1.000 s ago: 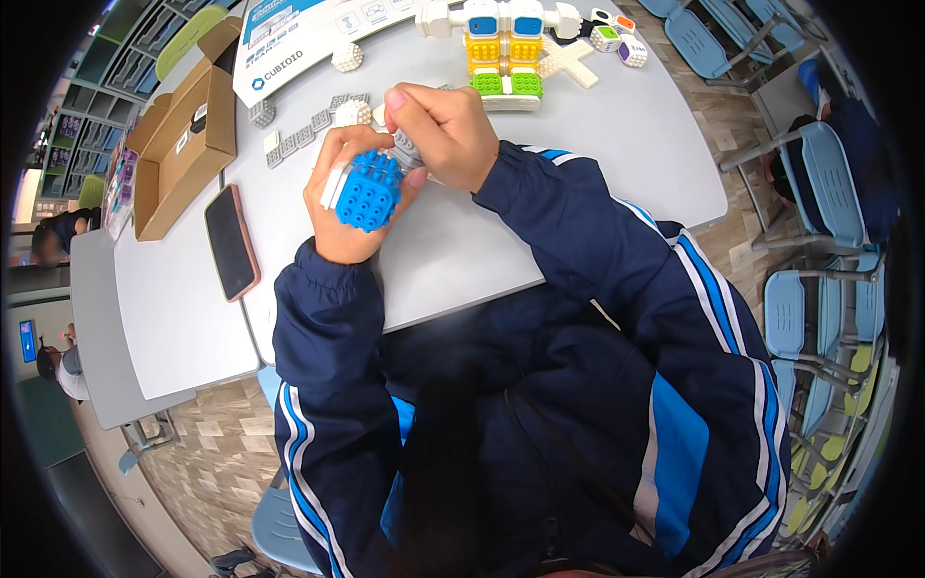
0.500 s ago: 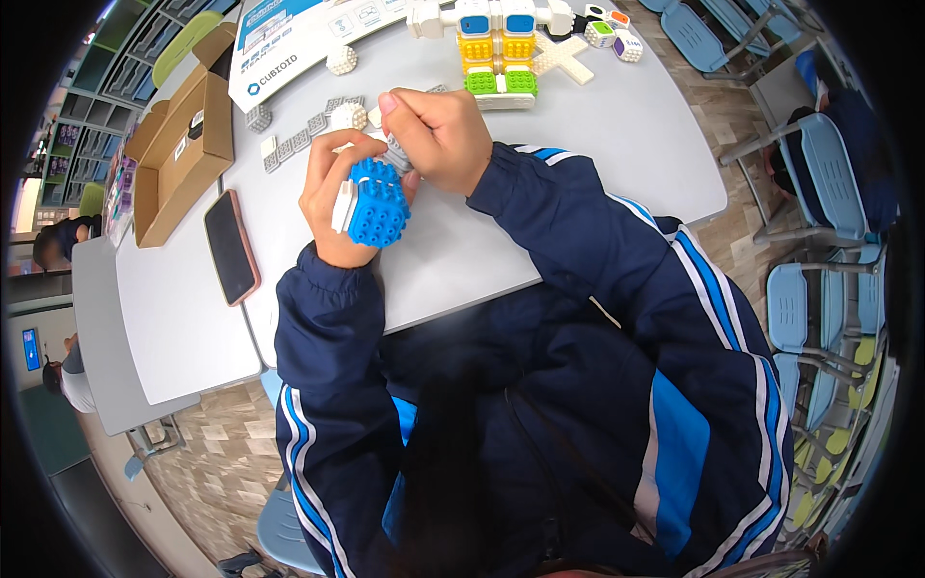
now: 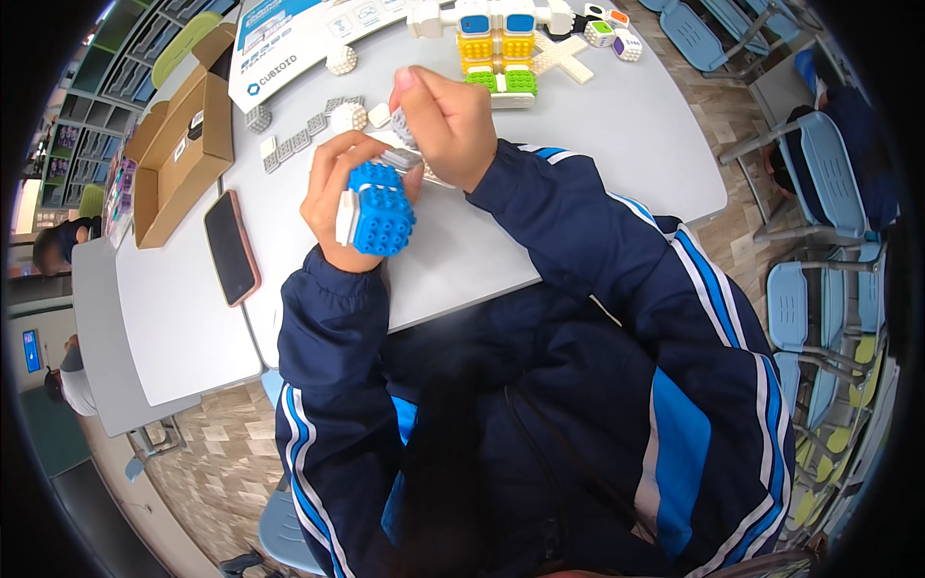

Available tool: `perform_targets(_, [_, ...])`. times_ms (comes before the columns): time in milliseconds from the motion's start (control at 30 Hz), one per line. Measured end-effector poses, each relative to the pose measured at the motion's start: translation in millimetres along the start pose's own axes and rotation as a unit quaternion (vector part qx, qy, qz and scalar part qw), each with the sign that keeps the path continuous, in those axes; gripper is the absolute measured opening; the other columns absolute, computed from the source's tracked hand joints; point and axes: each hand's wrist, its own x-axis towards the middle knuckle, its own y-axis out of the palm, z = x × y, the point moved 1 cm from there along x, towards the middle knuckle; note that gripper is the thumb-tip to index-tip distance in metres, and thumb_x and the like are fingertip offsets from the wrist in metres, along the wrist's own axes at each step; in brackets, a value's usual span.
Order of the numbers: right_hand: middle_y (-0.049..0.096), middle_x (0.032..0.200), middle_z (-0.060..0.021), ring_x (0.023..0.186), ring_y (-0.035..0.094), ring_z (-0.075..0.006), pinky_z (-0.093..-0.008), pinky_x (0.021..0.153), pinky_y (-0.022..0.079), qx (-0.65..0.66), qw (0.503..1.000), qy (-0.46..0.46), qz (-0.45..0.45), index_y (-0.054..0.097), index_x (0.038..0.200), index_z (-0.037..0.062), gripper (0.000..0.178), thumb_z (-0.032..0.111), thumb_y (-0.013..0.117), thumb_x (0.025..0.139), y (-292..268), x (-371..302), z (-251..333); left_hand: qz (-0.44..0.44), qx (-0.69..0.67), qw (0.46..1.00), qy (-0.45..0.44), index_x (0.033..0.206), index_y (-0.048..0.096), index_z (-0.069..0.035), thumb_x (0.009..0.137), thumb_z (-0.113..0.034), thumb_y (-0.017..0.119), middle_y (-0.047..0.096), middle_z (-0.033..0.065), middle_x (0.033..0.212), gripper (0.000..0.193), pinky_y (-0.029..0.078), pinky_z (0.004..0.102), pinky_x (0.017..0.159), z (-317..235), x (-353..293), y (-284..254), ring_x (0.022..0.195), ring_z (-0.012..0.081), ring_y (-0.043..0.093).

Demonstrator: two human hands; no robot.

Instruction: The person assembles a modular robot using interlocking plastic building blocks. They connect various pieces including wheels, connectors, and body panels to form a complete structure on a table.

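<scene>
My left hand [image 3: 328, 188] is wrapped round a blue studded building block [image 3: 383, 217] with a white piece [image 3: 347, 218] fixed to its left side. A grey flat part [image 3: 401, 157] shows at the block's far end. Just above it, my right hand [image 3: 453, 130] is closed in a fist, thumb up, on a small grey piece [image 3: 403, 129]. The grey piece and the block look apart, though the fingers hide part of the space between them. A white studded block [image 3: 348, 118] and a small white piece [image 3: 379, 115] lie just beyond my hands.
A figure of yellow, green and blue blocks [image 3: 497, 67] stands at the far side, beside a white cross-shaped piece [image 3: 568, 61] and small cubes [image 3: 626, 46]. Grey plates [image 3: 292, 145], a phone [image 3: 231, 249], an open cardboard box [image 3: 183, 178] and a white printed box [image 3: 299, 48] lie leftward.
My right hand has lifted slightly away from the blue block, taking the grey piece with it. My left hand has tilted the block a little and moved slightly nearer to me.
</scene>
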Motion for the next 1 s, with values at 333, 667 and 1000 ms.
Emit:
perform_targets(333, [0.062,0.074,-0.0137,0.067,0.060,-0.0299,-0.0402,0.061,0.046,-0.098,0.993,0.003,0.064,0.060,0.091,0.0038,0.028,0.032,0.059,0.096,0.9,7.4,-26.6,0.000,0.104,0.991,-0.084,0.106,0.074,-0.015,0.070,-0.003,0.070,0.065,0.0035,0.107,0.038,0.053,0.0284,0.073,26.3,5.7,-7.7,0.088,0.0184,0.067])
perform_targets(667, [0.066,0.089,-0.0103,0.085,0.063,-0.0285,-0.0378,0.073,0.049,-0.231,0.957,-0.026,0.174,0.064,0.099,0.0103,0.021,0.030,0.065,0.092,0.6,1.8,-42.7,0.019,0.092,0.988,-0.121,0.114,0.074,-0.019,0.066,-0.001,0.071,0.065,0.0027,0.110,0.051,0.053,0.0283,0.077,27.8,3.7,-7.0,0.091,0.0194,0.067])
perform_targets(1000, [0.070,0.093,-0.0108,0.093,0.066,-0.0276,-0.0372,0.076,0.053,-0.193,0.963,-0.142,0.124,0.071,0.106,0.0090,0.026,0.030,0.066,0.091,0.9,4.5,-42.9,-0.074,0.047,0.991,-0.105,0.119,0.072,-0.014,0.070,0.002,0.071,0.061,0.0091,0.111,0.052,0.052,0.0303,0.083,32.1,5.9,-12.6,0.101,0.0204,0.063])
